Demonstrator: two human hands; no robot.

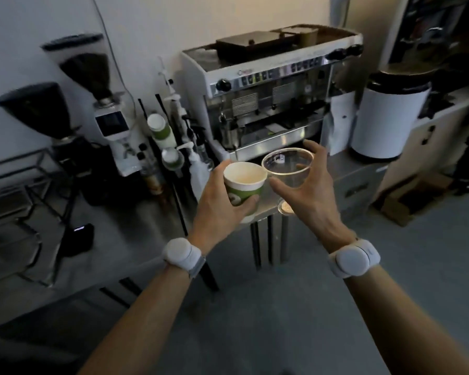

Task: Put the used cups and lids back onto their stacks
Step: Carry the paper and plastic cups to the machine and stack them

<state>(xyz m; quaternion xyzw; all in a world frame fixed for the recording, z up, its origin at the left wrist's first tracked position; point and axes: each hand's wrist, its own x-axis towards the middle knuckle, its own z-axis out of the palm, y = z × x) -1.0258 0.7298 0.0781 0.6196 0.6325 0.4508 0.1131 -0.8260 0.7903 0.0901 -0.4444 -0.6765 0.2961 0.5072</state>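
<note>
My left hand (222, 209) grips a green-and-white paper cup (244, 185), upright and lifted above the counter edge. Right beside it, my right hand (312, 190) holds a clear plastic cup (289, 165), thumb below and fingers curled round the far side; the two rims almost touch. Under my right hand a small clear lid or cup (285, 207) rests on the counter corner. At the left of the espresso machine stand two stacks of green paper cups (161, 129), the nearer stack (171, 158) lower.
An espresso machine (268, 85) stands straight ahead on the steel counter (136, 228). Two grinders (103, 101) and pump bottles (198, 163) are to the left. A white cylindrical container (385, 123) sits at the right. Cardboard boxes (409, 196) lie on the floor.
</note>
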